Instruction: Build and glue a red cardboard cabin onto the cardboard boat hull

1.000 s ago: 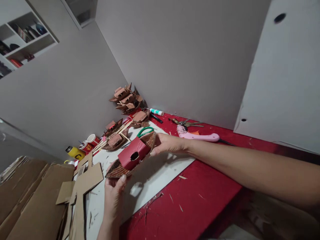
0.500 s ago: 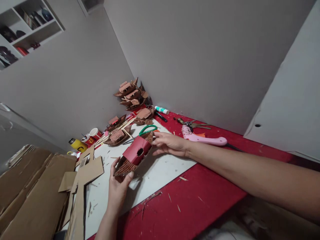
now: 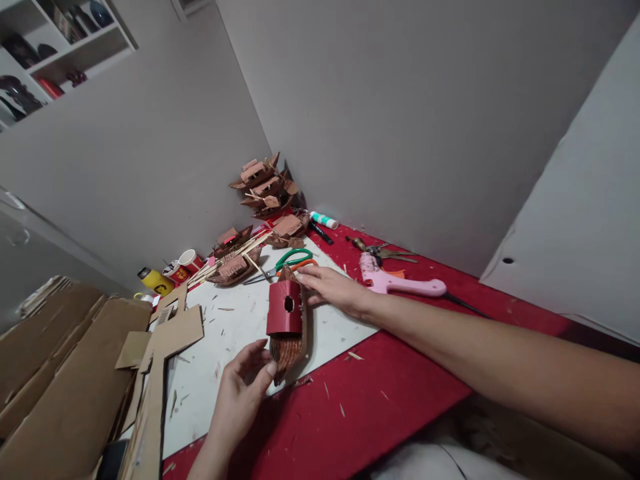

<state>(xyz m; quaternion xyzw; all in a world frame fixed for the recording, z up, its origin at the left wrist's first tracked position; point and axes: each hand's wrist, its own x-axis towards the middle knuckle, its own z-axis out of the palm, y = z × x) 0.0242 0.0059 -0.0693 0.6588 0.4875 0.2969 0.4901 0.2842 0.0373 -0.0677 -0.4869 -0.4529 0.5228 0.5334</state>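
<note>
Red tabletop [image 3: 390, 407] partly covered by a white board [image 3: 200, 393], strewn with thin splinters, in a corner of grey walls [image 3: 400, 133]. Folded cardboard [image 3: 55, 373] at the left, wall shelf [image 3: 75, 43] high above. Along the far side, a yellow bottle [image 3: 156, 281], other model boats [image 3: 233, 268], green-and-orange-handled scissors [image 3: 295, 251] and a pink glue gun [image 3: 415, 287]. Low over or on the white board, between both hands, a corrugated boat with a red cover [image 3: 280, 310]; hard to tell whether resting there. At its near tip, the left hand [image 3: 243, 387], loosely curled, thumb at the edge and apart from the forefinger. By its far end, the right hand [image 3: 333, 290], fingers extended; impossible to tell whether pinching. Compared with half a second ago, swung from a slant to nearly end-on, near tip now further right, with the left hand's hold loosened and more of the scissors exposed.
</note>
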